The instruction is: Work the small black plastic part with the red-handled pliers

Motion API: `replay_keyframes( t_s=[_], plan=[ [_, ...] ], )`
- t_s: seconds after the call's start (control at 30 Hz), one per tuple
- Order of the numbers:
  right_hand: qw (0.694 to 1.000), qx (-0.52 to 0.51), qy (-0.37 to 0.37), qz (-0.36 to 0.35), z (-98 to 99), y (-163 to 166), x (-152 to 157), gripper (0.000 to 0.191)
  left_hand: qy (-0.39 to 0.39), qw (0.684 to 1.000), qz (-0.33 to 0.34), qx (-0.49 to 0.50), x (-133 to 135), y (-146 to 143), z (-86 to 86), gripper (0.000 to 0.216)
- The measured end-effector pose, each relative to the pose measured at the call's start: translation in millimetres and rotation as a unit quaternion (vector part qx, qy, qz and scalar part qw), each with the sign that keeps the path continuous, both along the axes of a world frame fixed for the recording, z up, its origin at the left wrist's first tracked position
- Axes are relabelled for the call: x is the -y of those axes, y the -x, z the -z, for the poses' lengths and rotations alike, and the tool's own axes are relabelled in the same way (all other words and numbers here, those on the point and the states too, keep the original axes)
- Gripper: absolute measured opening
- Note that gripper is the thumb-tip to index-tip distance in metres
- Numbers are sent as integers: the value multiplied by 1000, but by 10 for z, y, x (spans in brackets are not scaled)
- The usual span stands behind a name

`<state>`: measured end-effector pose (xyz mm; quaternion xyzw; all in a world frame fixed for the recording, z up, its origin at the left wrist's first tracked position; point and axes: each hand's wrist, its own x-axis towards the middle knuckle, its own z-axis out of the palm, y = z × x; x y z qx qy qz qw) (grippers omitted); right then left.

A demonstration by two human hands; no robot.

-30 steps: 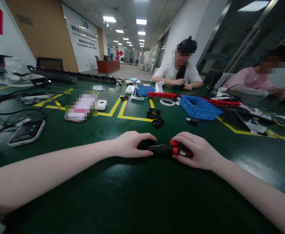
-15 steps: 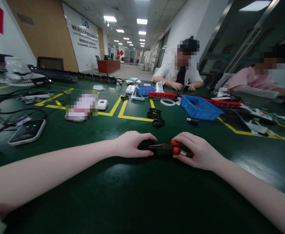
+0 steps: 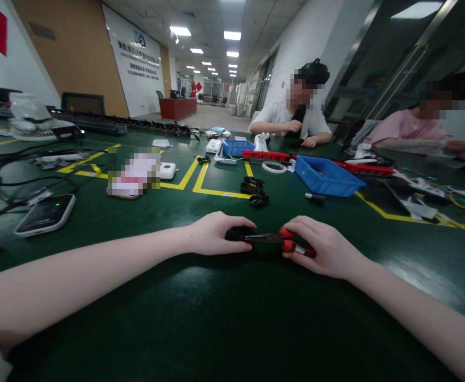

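Observation:
My left hand (image 3: 214, 234) rests on the green table, fingers curled over a small black part (image 3: 236, 233) that is mostly hidden beneath them. My right hand (image 3: 322, 248) is closed round the red handles of a pair of pliers (image 3: 282, 241). The pliers' dark jaws point left and meet the black part. Both hands lie close together at the middle of the table, near its front.
Beyond my hands lie several black parts (image 3: 254, 190), a small black cylinder (image 3: 315, 198), a blue bin (image 3: 324, 176) and a tape ring (image 3: 273, 166). A phone-like device (image 3: 45, 214) and cables (image 3: 13, 178) sit at left. Two other people sit across the table (image 3: 216, 318).
My hands, the pliers and the black part stay almost still. The person across the table has raised a hand and shifted.

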<state>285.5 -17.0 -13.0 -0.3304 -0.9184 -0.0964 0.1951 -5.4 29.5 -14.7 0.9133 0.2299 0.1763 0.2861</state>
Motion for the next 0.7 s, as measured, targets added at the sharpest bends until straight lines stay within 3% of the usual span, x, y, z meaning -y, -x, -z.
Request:
replay_keyframes(
  t_s=[0.7],
  plan=[
    [1000,14,-7,-15,6,-29,-39,29,-88,996,9,-24,13,32,36,50]
  ],
)
